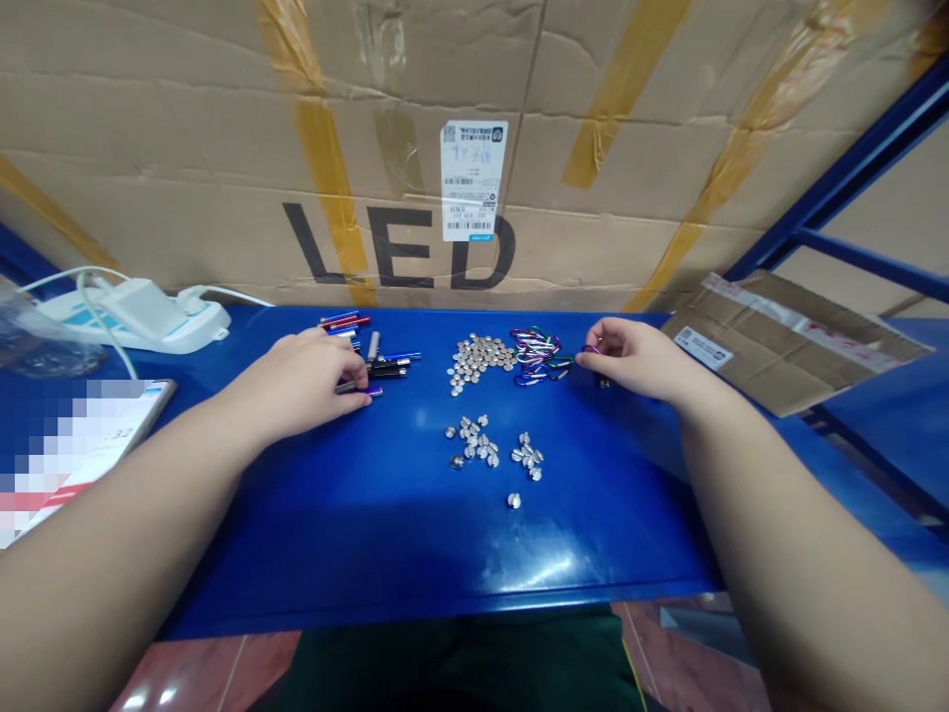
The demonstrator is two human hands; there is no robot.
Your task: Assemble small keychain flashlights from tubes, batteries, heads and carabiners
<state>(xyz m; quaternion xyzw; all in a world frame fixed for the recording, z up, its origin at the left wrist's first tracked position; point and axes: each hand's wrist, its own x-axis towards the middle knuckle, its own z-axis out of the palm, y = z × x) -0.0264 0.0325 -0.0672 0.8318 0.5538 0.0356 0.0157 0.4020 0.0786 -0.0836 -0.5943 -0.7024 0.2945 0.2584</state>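
At the left, my left hand (315, 381) is closed at the edge of a pile of slim metal tubes (389, 371); its thumb and fingertips grip a small purple tube (372, 393). Red, blue, black and silver tubes lie around it. On the other side, the fingers of my right hand (630, 354) pinch a purple carabiner (591, 348), partly hidden by them. Next to it is a heap of coloured carabiners (538, 354). Between the hands lie many flat button cells (478, 358). Nearer me are thicker silver round pieces (478, 438), in loose groups.
Everything lies on a blue tabletop (371, 534). A large cardboard box (222, 198) marked LED stands along the back. A white power strip (148, 314) with cables and a white box (89, 455) are at the left. A smaller carton (793, 341) leans at the right by the blue frame.
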